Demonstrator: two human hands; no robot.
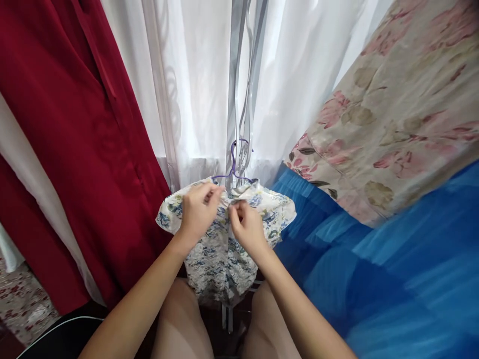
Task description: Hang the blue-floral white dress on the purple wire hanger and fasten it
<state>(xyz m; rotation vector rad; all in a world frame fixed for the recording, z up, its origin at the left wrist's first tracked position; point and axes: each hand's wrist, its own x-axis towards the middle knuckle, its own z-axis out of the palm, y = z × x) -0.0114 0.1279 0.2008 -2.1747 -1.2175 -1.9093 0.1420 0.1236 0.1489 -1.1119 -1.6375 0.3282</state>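
A small white garment with a blue floral print point(220, 249) hangs on a purple hanger point(234, 169), hooked on a metal stand point(239, 99) in front of me. My left hand point(196, 212) pinches the fabric at the left side of the neckline. My right hand point(247, 227) pinches the fabric just right of the middle. Both hands are closed on the cloth near its front opening. What lies between the fingertips is too small to make out.
A dark red garment point(75, 149) hangs at the left over white sheer curtains point(187, 89). A blue cloth point(374, 279) and a pink-flowered beige sheet point(404, 109) cover the right. My bare knees point(179, 324) are below.
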